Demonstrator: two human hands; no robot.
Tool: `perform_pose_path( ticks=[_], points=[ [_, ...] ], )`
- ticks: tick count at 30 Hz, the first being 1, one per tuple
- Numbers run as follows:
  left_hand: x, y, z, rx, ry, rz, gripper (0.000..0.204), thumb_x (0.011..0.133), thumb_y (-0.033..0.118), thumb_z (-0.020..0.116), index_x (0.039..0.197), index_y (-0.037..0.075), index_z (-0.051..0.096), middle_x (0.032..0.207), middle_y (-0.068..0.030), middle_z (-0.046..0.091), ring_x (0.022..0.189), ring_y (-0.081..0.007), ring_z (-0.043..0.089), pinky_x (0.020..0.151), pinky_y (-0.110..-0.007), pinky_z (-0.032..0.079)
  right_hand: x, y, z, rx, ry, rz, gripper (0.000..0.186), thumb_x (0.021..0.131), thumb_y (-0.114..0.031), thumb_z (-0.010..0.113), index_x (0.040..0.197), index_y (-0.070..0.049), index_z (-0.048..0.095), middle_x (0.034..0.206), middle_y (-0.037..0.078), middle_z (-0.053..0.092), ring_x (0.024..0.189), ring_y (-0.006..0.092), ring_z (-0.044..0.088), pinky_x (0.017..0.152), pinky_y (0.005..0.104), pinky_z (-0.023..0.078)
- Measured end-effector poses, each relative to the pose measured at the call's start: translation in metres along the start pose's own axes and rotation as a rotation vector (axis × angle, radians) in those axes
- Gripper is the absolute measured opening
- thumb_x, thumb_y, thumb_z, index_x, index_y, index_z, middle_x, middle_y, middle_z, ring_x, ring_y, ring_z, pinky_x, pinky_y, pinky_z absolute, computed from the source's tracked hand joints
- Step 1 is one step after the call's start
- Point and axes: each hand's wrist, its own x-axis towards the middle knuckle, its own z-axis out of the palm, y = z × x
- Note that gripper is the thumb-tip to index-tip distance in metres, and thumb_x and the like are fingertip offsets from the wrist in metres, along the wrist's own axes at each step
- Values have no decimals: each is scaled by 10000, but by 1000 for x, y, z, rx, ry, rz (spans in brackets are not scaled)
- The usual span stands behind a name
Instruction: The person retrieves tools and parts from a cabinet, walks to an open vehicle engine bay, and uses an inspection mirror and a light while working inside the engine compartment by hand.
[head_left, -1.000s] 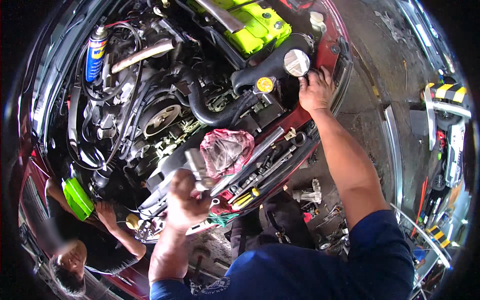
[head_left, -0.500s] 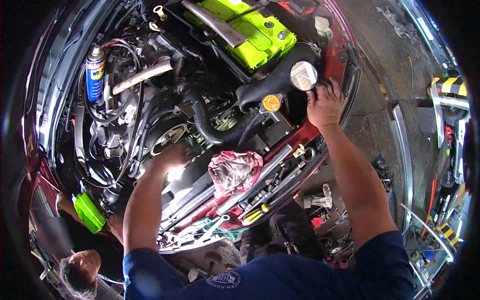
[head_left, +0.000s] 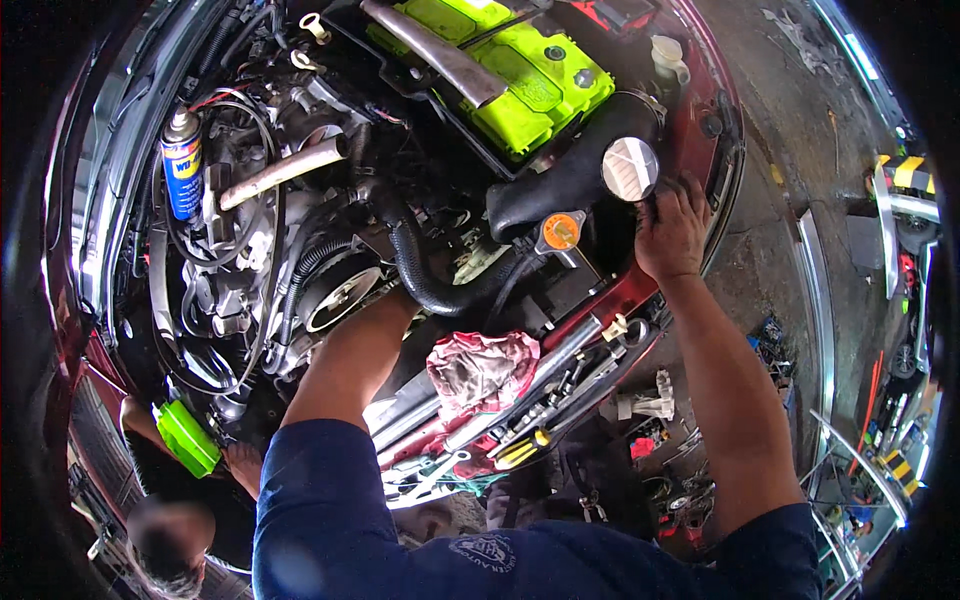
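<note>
My left forearm (head_left: 350, 360) reaches down into the engine bay, next to a pulley (head_left: 343, 300) and a black radiator hose (head_left: 418, 262). The hand itself is hidden among the engine parts, so its fingers do not show. My right hand (head_left: 672, 230) rests on the red front body rail (head_left: 632, 292), its fingers extended toward the far side. Just by its fingertips is a round pale disc or opening (head_left: 630, 168) at the black air duct (head_left: 555, 185). An orange radiator cap (head_left: 562, 231) sits between my hands.
A crumpled red-and-white rag (head_left: 482, 370) and tools, including yellow-handled pliers (head_left: 523, 450), lie along the front edge. A blue spray can (head_left: 182, 165) stands at left. Beyond is a bright green battery (head_left: 535, 90). A co-worker's hand (head_left: 240, 465) is near a green box (head_left: 187, 440).
My left arm has pushed farther into the engine bay, and its hand has gone out of sight. My right hand stays on the rail. The whole view has shifted slightly.
</note>
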Motion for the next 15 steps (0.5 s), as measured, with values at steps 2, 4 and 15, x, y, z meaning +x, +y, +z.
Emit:
perform_pose_path(
  ticks=[2,4,15],
  points=[
    [3,2,3,-1,-2,-5,335,869,294,566,1058,20,611,906,-175,660,798,-261,620,717,-417,495,0,0,0,-20,-3,-5,373,832,-307,616,1121,-76,571,1214,115,572,1269,365,398,1068,510,263],
    [7,3,5,1,-4,-5,335,869,293,565,1057,19,611,907,-175,660,799,-261,620,717,-417,495,0,0,1,-14,-3,0,364,828,-297,622,1112,-75,575,1211,117,573,1268,368,399,1067,511,264],
    [15,1,4,10,-10,-8,333,867,286,561,1056,17,613,911,-177,662,803,-263,622,716,-420,496,0,0,2,-11,13,6,348,819,-274,635,1101,-76,577,1203,127,575,1267,383,401,1065,519,263]
  ],
)
